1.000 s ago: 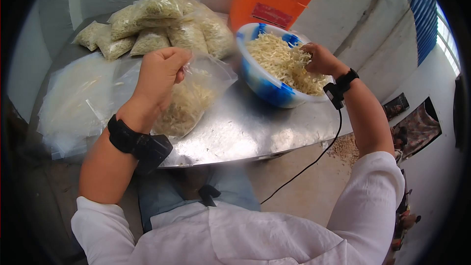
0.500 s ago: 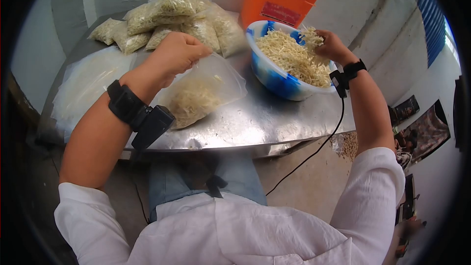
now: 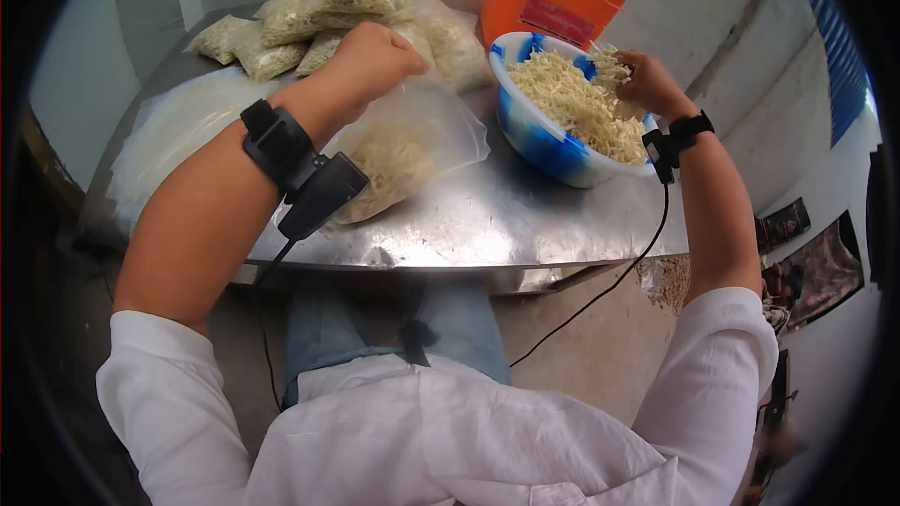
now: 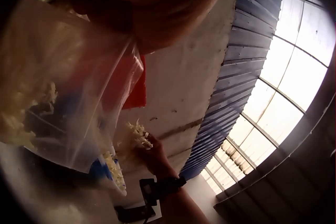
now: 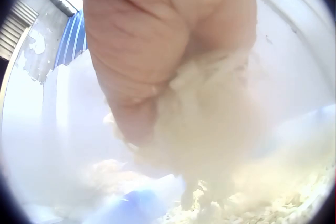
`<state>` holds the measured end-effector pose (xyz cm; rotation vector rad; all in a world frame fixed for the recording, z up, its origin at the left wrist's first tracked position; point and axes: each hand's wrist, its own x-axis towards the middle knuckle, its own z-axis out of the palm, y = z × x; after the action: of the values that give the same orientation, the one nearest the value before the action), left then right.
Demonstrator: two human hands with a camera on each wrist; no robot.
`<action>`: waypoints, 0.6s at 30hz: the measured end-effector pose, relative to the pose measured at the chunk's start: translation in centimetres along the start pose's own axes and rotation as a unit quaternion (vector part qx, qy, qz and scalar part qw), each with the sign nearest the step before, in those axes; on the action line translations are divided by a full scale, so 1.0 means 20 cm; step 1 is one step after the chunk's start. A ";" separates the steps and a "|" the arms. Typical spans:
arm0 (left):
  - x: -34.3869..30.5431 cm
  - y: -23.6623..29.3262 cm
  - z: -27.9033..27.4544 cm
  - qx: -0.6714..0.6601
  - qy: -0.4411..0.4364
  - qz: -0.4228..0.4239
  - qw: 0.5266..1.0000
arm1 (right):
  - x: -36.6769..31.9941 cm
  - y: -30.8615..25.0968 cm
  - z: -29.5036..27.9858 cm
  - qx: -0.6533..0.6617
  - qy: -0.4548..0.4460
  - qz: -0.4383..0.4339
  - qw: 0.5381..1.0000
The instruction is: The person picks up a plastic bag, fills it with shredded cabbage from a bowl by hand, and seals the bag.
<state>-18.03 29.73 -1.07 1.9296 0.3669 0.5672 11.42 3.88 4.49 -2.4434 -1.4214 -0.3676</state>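
Strays from the shreds (image 3: pixel 607 67) clamped in the right hand (image 3: pixel 649 86) are best caught over the bowl (image 3: pixel 544 145); the bag (image 3: pixel 448 131) is apparently pinched by the left hand (image 3: pixel 375 60).

So the clear, floppy bag (image 3: pixel 448 136) is part-full, pale shreds slumped at its near end, left of the bowl. White-and-blue bowl (image 3: pixel 553 157)'s heaped with the same shreds (image 3: pixel 567 98), plus a clump held up by its right rim.
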 end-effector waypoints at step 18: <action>0.00 -0.02 0.02 -0.131 0.079 -0.044 0.987 | 0.09 -0.85 0.09 0.462 -0.028 -0.180 0.868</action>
<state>-17.89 29.63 -1.55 1.6138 0.4524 0.6774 -2.48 13.96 5.49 -1.4248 -1.5706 0.2802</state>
